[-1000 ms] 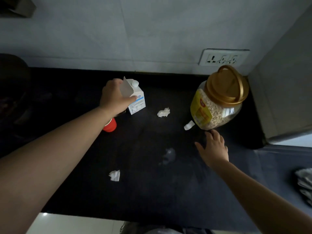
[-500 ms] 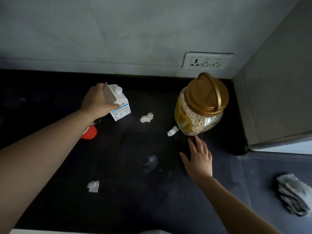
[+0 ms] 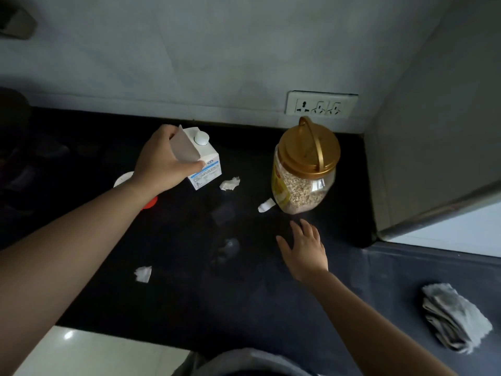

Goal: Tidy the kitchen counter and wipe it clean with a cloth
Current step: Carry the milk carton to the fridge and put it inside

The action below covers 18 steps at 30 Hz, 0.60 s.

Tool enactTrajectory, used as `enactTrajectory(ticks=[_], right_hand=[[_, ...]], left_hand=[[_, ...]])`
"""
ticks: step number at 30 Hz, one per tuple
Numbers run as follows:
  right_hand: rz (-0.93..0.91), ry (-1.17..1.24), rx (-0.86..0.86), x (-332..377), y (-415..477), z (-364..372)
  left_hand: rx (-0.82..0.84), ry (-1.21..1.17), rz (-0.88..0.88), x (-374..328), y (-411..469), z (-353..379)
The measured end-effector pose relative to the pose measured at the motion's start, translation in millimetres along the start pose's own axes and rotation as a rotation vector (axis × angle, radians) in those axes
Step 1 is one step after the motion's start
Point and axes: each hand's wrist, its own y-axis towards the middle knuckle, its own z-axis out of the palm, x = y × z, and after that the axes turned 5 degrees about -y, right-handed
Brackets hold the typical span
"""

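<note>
My left hand [image 3: 162, 164] grips a small white carton [image 3: 202, 160] with a round white cap, tilted near the back of the black counter [image 3: 189, 308]. A red cup [image 3: 135, 185] with a white inside sits partly hidden under my left wrist. My right hand [image 3: 305, 249] hovers open, fingers spread, just in front of a clear jar of oats [image 3: 305, 169] with a gold lid and handle. Three crumpled white paper scraps lie on the counter: one by the carton [image 3: 230, 183], one at the jar's base [image 3: 266, 205], one nearer me [image 3: 143, 274]. A grey folded cloth [image 3: 455, 318] lies at the right.
A wet smear [image 3: 226, 248] marks the counter's middle. A white socket plate [image 3: 321, 105] is on the back wall above the jar. A grey side wall [image 3: 433, 131] closes off the right. The counter's front edge meets pale floor tile [image 3: 95, 354] at lower left.
The carton in my left hand has tipped and lifted slightly, showing the cup's white inside beneath my wrist. My right hand stays spread in front of the jar. The view has shifted.
</note>
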Motion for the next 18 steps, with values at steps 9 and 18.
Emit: enactTrajectory(ticks=[9,18], right_hand=[[-0.234,0.101,0.039,-8.2,-72.6,-11.7],[-0.585,0.056,0.395,24.2,-168.9,23.9]], left_hand=[[-0.084,-0.362,-0.229,-5.7,-181.9,13.1],[-0.445,-0.319,-0.597,35.4,-400.7,0.3]])
